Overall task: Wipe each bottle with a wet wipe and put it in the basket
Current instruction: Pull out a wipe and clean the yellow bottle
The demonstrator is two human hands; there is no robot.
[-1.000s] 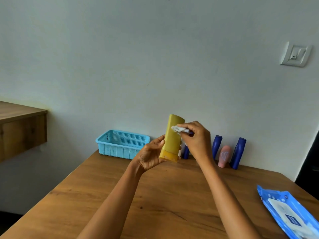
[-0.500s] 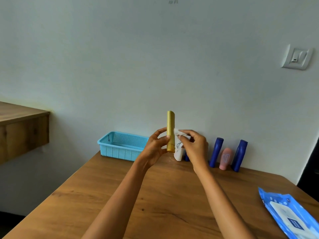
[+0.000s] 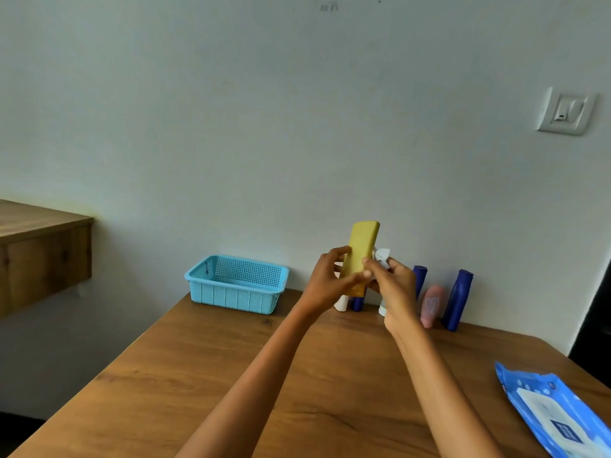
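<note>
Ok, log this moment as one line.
left hand: holds yellow bottle | right hand: wipes it with wet wipe | basket: empty

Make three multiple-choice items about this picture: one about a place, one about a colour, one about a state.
1. Where does the basket stand?
A. at the table's far left, by the wall
B. on the wipes pack
C. on the side shelf

2. What colour is the bottle in the hands?
A. pink
B. yellow
C. white

3. What is in the basket?
A. two bottles
B. the wet wipe
C. nothing visible

Answers:
1 A: the basket sits on the table near the wall.
2 B: the left hand grips the yellow bottle; the right hand pinches the wet wipe.
3 C: only bare mesh shows inside.
</note>
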